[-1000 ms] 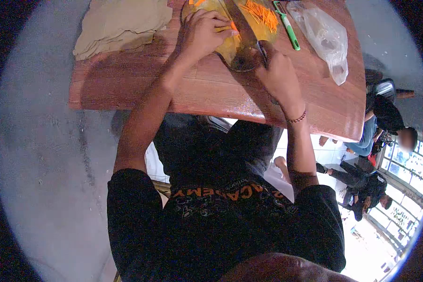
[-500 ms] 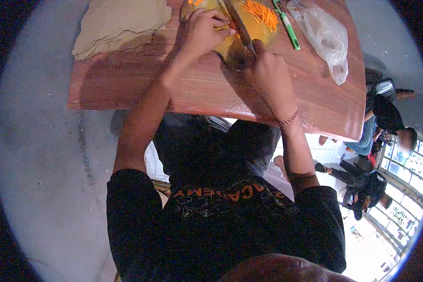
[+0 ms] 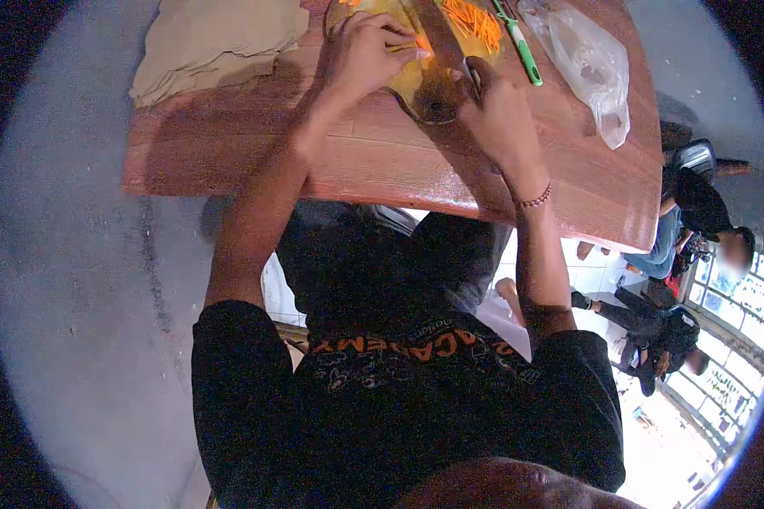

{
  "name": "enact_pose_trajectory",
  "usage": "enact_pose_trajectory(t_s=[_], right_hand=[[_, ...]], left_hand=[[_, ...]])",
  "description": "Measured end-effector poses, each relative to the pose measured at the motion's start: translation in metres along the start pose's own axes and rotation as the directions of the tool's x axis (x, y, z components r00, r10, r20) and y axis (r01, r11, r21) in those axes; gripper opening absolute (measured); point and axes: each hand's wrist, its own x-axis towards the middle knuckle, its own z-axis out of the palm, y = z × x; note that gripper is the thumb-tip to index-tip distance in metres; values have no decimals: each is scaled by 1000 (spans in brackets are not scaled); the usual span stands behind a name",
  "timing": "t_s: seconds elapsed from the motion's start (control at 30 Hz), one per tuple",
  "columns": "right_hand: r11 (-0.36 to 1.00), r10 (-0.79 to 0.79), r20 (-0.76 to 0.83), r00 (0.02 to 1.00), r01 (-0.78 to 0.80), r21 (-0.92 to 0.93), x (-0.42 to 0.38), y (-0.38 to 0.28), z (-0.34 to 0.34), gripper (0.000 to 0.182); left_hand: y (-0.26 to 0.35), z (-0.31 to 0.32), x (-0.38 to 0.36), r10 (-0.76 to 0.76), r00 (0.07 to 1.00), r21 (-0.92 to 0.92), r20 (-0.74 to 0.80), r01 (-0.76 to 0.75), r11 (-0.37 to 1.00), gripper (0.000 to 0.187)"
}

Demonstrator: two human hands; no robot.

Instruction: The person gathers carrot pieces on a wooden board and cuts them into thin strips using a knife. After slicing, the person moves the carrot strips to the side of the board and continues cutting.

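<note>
My right hand (image 3: 502,110) is wrapped round the handle of a knife (image 3: 441,36), its broad blade pointing away from me over a yellowish cutting board (image 3: 409,95). Bent fingers of my left hand (image 3: 367,53) press on a small orange carrot piece (image 3: 423,47) on the board, just left of the blade. Thin carrot strips (image 3: 474,24) lie heaped on the board's right part. The left fingers partly cover the carrot piece, and the frame's top edge cuts off the far side of the board.
Brown, ragged-edged flat sheets (image 3: 216,51) lie stacked at the table's left. Right of the board are a green and white peeler (image 3: 524,51) and a clear plastic bag (image 3: 581,68). The wooden table's (image 3: 373,174) near edge is before me. Other people (image 3: 696,204) sit at the far right.
My right hand has shifted right with the knife, and the blade has moved slightly away from the left fingertips. My left hand stays nearly in place on the carrot piece.
</note>
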Motion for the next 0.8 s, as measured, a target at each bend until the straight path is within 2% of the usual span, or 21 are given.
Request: enact_pose_trajectory(t_s=[0.03,0.13,0.33,0.57,0.63,0.77,0.8], right_hand=[[1000,-10,-28,1000,10,-4,-3,-1,1,29],[1000,28,3,1000,-28,9,-7,-7,1,30],[998,8,22,1000,-7,-63,-11,-4,4,33],[999,4,9,1000,-3,-53,-15,-11,2,38],[998,-15,14,1000,16,-64,-16,-13,0,36],[997,12,52,999,-8,-80,-14,-13,-1,32],[994,-12,37,999,16,-106,-15,-13,1,31]], left_hand=[[4,-4,1,17,1000,74,-10,-16,997,36],[4,-5,1,90,994,45,-60,-87,995,31],[5,-4,2,83,995,93,-57,-77,993,26],[9,-8,1,110,993,109,-41,-105,988,27],[7,-4,3,-142,984,-180,106,159,971,31],[14,-8,3,-158,980,-204,117,180,962,35],[13,-7,2,-157,982,-158,105,172,972,32]])
